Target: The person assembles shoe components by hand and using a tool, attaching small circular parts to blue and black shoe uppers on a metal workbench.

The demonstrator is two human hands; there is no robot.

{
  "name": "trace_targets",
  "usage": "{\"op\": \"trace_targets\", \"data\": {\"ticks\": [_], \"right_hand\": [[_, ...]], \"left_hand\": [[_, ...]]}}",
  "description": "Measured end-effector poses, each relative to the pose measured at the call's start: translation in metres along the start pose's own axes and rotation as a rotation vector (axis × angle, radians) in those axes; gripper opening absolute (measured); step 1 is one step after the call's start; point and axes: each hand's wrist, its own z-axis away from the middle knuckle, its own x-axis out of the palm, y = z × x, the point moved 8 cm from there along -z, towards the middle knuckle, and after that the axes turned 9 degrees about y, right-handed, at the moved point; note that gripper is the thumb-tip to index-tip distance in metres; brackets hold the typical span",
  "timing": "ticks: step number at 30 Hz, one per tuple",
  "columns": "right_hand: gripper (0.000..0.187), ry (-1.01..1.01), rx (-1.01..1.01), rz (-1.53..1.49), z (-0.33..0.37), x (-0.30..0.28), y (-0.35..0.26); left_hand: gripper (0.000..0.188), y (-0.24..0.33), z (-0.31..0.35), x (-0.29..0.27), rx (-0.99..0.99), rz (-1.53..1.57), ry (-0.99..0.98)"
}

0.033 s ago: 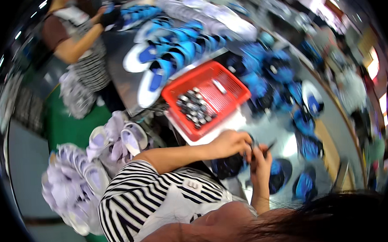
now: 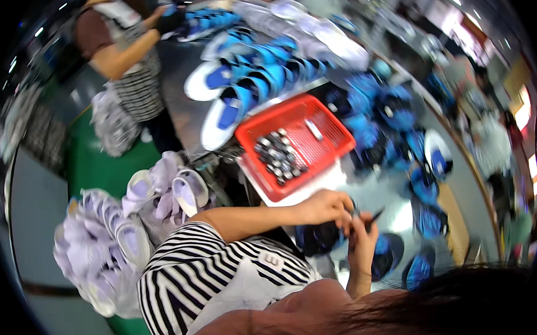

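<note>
Hands at work on a dark shoe upper

Left hand (image 2: 325, 207) fingers curl over the dark shoe upper (image 2: 319, 237); right hand (image 2: 362, 235) fingers pinch a thin dark tool (image 2: 375, 215), near the red basket (image 2: 333, 142).

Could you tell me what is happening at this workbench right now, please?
A person in a striped top has both hands together over a dark shoe part at the bench edge: the left hand rests on it, and the right hand holds a thin dark tool against it. Just beyond sits a red basket with small dark pieces inside. Blue shoes cover the bench, pale ones are heaped alongside, and another person works at the far end.
</note>
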Motion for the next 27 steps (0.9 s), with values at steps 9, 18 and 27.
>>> {"op": "trace_targets", "data": {"ticks": [9, 18, 27], "right_hand": [[0.014, -0.220, -0.204, 0.148, -0.003, 0.019, -0.023], [0.009, -0.016, -0.601, 0.367, 0.019, 0.034, -0.064], [0.021, -0.086, -0.051, -0.473, 0.001, -0.003, -0.047]], "left_hand": [[0.021, -0.006, 0.015, 0.009, -0.153, 0.248, -0.148], [0.028, 0.015, 0.015, 0.011, 0.026, 0.128, -0.012], [0.021, -0.013, 0.005, 0.014, -0.187, 0.905, 0.081]]}}
